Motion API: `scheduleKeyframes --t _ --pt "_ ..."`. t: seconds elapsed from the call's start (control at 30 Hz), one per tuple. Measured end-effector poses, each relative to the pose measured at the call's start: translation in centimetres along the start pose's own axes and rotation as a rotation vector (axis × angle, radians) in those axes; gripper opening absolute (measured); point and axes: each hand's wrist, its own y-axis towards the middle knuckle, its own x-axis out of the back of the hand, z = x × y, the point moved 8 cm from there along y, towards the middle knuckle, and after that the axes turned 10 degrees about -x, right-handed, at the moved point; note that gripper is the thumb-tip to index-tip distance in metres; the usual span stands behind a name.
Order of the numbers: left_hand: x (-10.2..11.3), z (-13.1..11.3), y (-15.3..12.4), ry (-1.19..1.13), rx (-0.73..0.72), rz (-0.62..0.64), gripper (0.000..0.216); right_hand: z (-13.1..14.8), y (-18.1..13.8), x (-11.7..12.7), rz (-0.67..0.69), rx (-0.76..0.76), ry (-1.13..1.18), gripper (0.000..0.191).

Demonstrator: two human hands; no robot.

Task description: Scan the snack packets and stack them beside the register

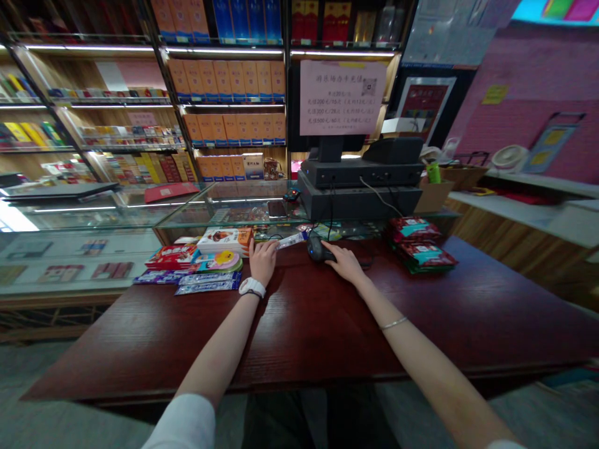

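Observation:
My left hand, with a white watch at its wrist, is closed on one end of a slim blue-and-white stick packet. The packet's other end points right, close to the head of a black barcode scanner. My right hand grips the scanner's handle from the right, near the table top. Just left of my left hand sit a white-and-orange box, a red packet, a rounded pastel pack and several more stick packets.
Stacked red-and-green snack bags lie on the dark wooden table at the right. Behind it stand a glass display counter and a cash register bearing a paper sign. Cables hang from the register. Lit shelves of boxes line the back.

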Motion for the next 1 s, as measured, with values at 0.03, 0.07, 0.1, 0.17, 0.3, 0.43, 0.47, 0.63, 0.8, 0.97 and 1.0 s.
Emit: scheduleKeyframes --t 0.03,0.07,0.1,0.17,0.3,0.43,0.47,0.63,0.8,0.97,1.0 --pt "0.0 0.0 0.0 0.006 0.001 0.000 0.029 0.2 0.1 -0.2 0.005 0.005 -0.006 0.066" --pt "-0.1 0.0 0.0 0.010 -0.001 0.001 0.028 0.3 0.1 -0.3 0.010 0.013 -0.013 0.067" --pt "-0.2 0.0 -0.1 0.012 -0.005 0.001 0.028 0.4 0.1 -0.5 0.012 0.019 -0.020 0.066" --pt "-0.2 -0.1 -0.1 0.013 -0.016 0.001 0.028 0.4 0.2 -0.7 0.009 0.028 -0.035 0.066" --pt "-0.2 -0.4 -0.1 0.009 -0.031 -0.002 0.027 0.4 0.1 -1.0 -0.014 0.043 -0.044 0.066" --pt "0.1 -0.9 -0.1 -0.002 -0.046 -0.011 0.027 0.3 -0.3 -1.3 -0.054 0.064 -0.026 0.066" --pt "0.2 -1.1 -0.1 -0.007 -0.051 -0.014 0.027 0.3 -0.4 -1.3 -0.067 0.079 -0.007 0.067" --pt "0.9 -2.5 0.2 -0.035 -0.096 -0.037 0.028 1.2 -1.4 0.8 -0.227 0.210 0.154 0.069" --pt "1.4 -4.4 0.3 -0.062 -0.168 -0.043 0.026 3.3 -3.0 3.8 -0.448 0.294 0.156 0.045" --pt "1.5 -6.4 0.2 -0.093 -0.265 -0.025 0.028 5.0 -3.9 4.1 -0.508 0.370 0.065 0.035" --pt "1.5 -6.8 0.1 -0.097 -0.281 -0.020 0.029 5.1 -4.0 4.1 -0.510 0.380 0.052 0.034"
